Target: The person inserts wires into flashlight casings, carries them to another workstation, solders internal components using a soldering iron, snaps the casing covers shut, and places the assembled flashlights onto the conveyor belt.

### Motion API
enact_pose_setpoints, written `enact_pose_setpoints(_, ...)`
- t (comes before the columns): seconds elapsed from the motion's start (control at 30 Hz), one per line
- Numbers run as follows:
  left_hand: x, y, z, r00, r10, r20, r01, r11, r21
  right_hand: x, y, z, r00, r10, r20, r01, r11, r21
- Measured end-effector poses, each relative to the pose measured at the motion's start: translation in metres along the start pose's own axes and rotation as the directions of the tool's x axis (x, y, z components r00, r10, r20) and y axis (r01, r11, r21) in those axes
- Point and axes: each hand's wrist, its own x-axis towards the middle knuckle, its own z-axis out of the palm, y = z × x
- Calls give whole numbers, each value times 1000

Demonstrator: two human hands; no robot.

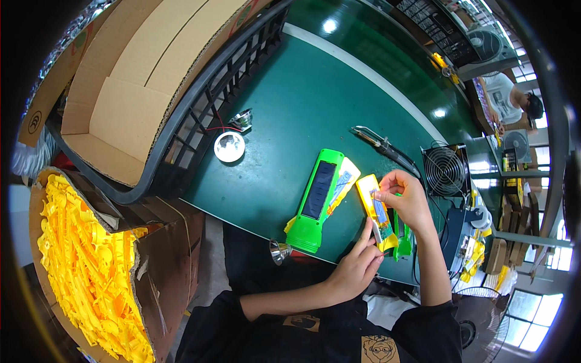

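Note:
A yellow flashlight half-shell (366,189) with a blue part and a small green circuit board inside is held above the table. My left hand (356,270) grips its lower end, index finger along its side. My right hand (404,196) is closed at its upper right edge, thumb and fingertips pinched over the blue part; anything tiny between them is hidden. To the left lies a green flashlight body (313,202) with a dark panel, above another yellow shell piece (344,181). Bright green parts (402,239) lie partly behind my right wrist.
A soldering iron (378,144) and a black fan (446,170) stand beyond my hands. Reflectors (230,147) lie left, another (279,251) at the table's edge. A black crate (200,100) holds an open carton (130,121). Yellow parts (91,266) fill a box. A person (508,100) sits far right.

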Motion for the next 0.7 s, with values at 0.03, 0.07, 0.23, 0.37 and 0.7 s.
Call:
enact_pose_setpoints(0.03, 1, -2, 0, 1000, 5, -20, -5, 1000, -15, -2, 0, 2, 999, -24, -25, 24, 1000, -2)
enact_pose_setpoints(0.07, 2, -2, 1, 999, 10, -38, -11, 1000, -29, -4, 2, 3, 998, -48, -51, 48, 999, -4)
enact_pose_setpoints(0.23, 1, -4, -3, 999, 12, -30, -14, 998, -58, -15, 16, 1, 997, -67, -22, 70, 985, 159)
enact_pose_setpoints(0.37, 3, -2, 0, 999, -33, -41, 27, 987, -156, -18, 7, -11, 990, -64, 126, 35, 976, 214)
enact_pose_setpoints(0.7, -15, 15, -18, 991, 4, -134, 10, 995, 101, 1, 7, -33, 858, -373, -353, 255, 906, -337)
